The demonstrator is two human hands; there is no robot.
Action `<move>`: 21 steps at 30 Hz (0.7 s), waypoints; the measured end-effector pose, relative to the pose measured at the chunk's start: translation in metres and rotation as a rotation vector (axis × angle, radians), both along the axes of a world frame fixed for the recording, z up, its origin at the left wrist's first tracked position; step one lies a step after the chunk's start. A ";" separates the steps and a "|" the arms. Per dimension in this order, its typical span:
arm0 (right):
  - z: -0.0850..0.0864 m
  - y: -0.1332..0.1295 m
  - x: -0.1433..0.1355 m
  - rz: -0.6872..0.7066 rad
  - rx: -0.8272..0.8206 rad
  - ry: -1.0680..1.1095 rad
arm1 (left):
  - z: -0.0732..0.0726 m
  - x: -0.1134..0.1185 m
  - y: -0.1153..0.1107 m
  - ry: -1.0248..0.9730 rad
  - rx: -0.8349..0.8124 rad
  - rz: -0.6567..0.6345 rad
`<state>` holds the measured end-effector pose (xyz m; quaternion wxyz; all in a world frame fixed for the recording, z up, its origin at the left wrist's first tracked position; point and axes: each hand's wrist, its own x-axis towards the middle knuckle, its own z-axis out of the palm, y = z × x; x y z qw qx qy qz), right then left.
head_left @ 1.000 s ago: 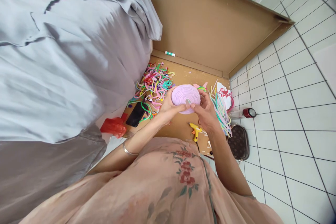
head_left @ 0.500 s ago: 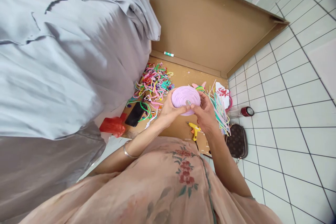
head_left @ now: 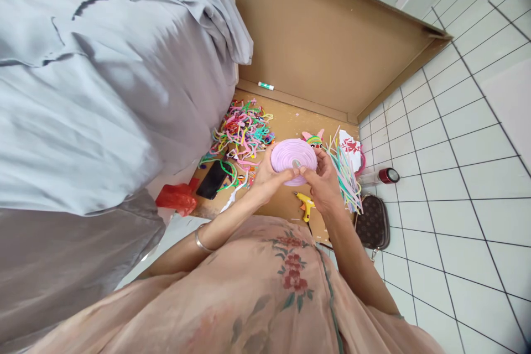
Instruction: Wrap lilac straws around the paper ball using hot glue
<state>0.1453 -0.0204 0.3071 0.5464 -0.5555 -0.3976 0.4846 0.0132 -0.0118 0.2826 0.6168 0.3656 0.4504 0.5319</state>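
A round disc of coiled lilac pipe cleaner (head_left: 292, 154) is held up in front of me, over the cardboard-coloured table. My left hand (head_left: 266, 177) grips its left edge, thumb lying across the lower front. On the right edge, my right hand (head_left: 324, 180) holds it with the thumb pressed near the centre, next to a small greyish spot. Fingers behind the disc are partly hidden. Just beyond the disc sits a small striped figure (head_left: 314, 140) with pink ears. A yellow glue gun (head_left: 306, 206) lies on the table below my right hand.
Tangled colourful pipe cleaners (head_left: 246, 130) are heaped at the left, near a black phone (head_left: 214, 180) and a red plastic bag (head_left: 176, 198). Straight pipe cleaners (head_left: 347, 180) lie right, by a bottle (head_left: 388, 176) and brown bag (head_left: 373, 222). A glue stick (head_left: 266, 86) rests by the cardboard wall (head_left: 307, 38).
Both hands keep their hold on the lilac disc, which sits slightly lower and tilts a little. More of the striped figure shows behind it. The view has shifted slightly.
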 end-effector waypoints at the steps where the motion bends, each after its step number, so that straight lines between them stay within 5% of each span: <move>1: 0.000 0.000 0.001 0.001 0.002 -0.008 | -0.001 0.000 0.000 -0.003 0.012 0.000; 21: 0.002 -0.002 0.007 0.045 -0.090 -0.037 | -0.008 -0.005 0.002 -0.072 0.007 -0.071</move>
